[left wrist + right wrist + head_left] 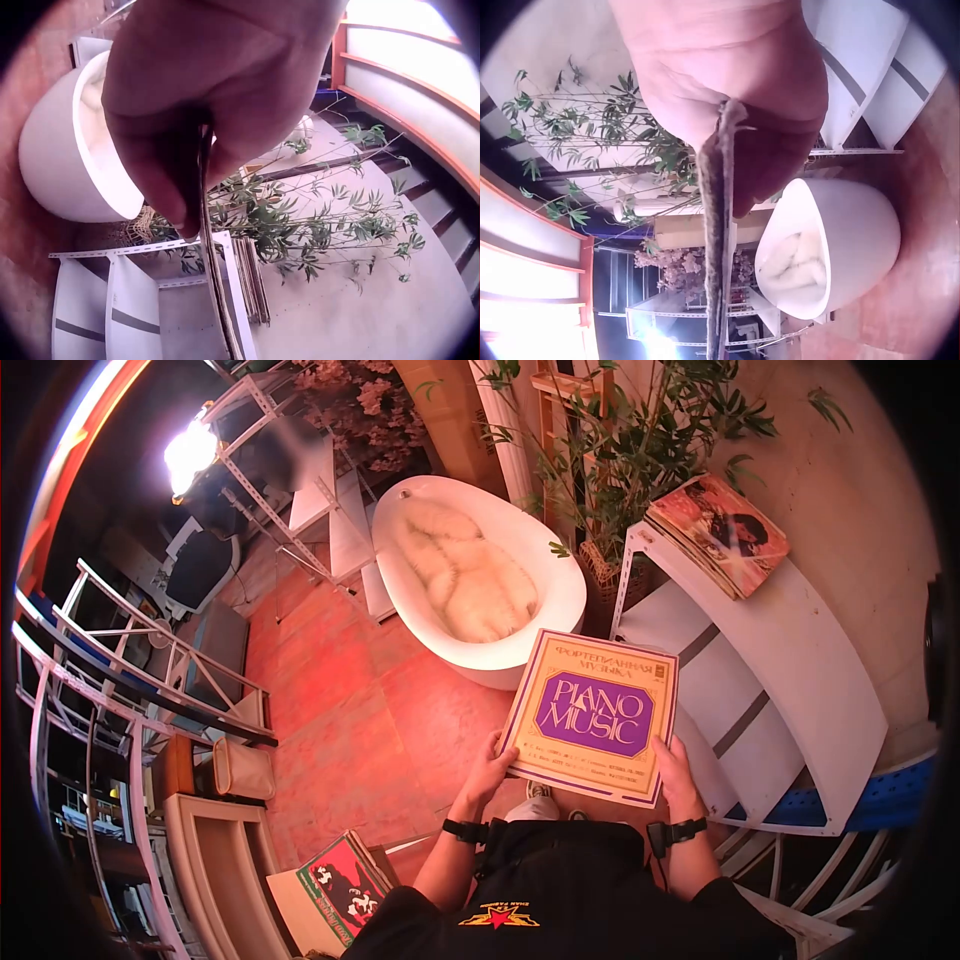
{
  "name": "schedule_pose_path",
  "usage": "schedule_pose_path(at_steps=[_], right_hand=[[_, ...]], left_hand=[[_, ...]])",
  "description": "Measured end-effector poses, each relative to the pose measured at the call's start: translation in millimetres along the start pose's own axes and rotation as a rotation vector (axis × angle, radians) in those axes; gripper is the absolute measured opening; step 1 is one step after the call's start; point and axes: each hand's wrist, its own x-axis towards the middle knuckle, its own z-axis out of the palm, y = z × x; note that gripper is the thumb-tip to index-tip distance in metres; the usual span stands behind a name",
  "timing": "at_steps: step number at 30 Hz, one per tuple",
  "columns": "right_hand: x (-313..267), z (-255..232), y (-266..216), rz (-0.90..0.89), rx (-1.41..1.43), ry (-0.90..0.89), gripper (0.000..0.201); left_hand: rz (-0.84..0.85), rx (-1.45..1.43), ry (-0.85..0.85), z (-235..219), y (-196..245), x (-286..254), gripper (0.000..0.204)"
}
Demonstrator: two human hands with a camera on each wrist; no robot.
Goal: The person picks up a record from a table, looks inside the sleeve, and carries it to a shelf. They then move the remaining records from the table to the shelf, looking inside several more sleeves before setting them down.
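Both hands hold a square vinyl record sleeve [592, 710] in front of the body, its cover facing up. The cover is tan with a purple panel reading "PIANO MUSIC". My left hand [490, 765] grips its lower left edge, and my right hand [676, 772] grips the right edge near the lower corner. In the left wrist view the sleeve [216, 292] appears edge-on, between the thumb and fingers of that hand [217, 67]. The right wrist view shows a worn, frayed sleeve edge [715, 255] pinched in the right hand [735, 75].
A stack of record sleeves [718, 535] lies on a white shelf unit [810, 650] at the right. Ahead stands a white bathtub [560, 575] with cream fur inside. More sleeves [345, 890] stand at lower left, beside a beige cabinet [215, 870]. A leafy plant [650, 440] rises behind.
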Motion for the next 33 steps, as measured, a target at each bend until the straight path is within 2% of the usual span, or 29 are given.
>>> schedule_pose_path(at_steps=[1, 8, 10, 14, 16, 18, 23, 26, 28, 30, 33], right_hand=[[7, 8, 0, -0.02, -0.03, -0.006, 0.029], [58, 86, -19, -0.07, -0.16, -0.137, 0.031], [73, 105, -18, -0.062, -0.191, -0.124, 0.031], [94, 133, -12, -0.147, -0.211, -0.074, 0.035], [92, 148, -20, -0.1, -0.193, -0.093, 0.038], [93, 150, -18, -0.127, -0.179, -0.048, 0.039], [89, 141, -37, -0.178, -0.099, 0.019, 0.04], [82, 125, -48, -0.224, -0.065, 0.144, 0.04], [80, 104, -47, -0.295, -0.138, 0.197, 0.039], [73, 87, -52, -0.405, -0.146, 0.352, 0.039], [63, 62, -83, -0.435, -0.106, 0.406, 0.037]], left_hand=[[0.024, -0.015, 0.01, -6, 1, 5, 0.033], [0.042, -0.033, 0.096, -65, 21, 31, 0.034], [0.049, -0.037, 0.123, -83, 26, 36, 0.041], [0.054, -0.058, 0.142, -110, 35, 52, 0.038], [0.029, -0.05, 0.083, -115, 42, 62, 0.036], [0.085, -0.151, 0.102, -109, 52, 69, 0.034], [0.088, -0.119, 0.008, -96, 60, 103, 0.034], [0.083, -0.074, -0.062, -68, 75, 126, 0.034], [0.096, -0.05, -0.134, -48, 80, 146, 0.034], [0.076, -0.007, -0.178, -18, 98, 155, 0.035], [0.171, -0.053, -0.347, 23, 109, 175, 0.04]])
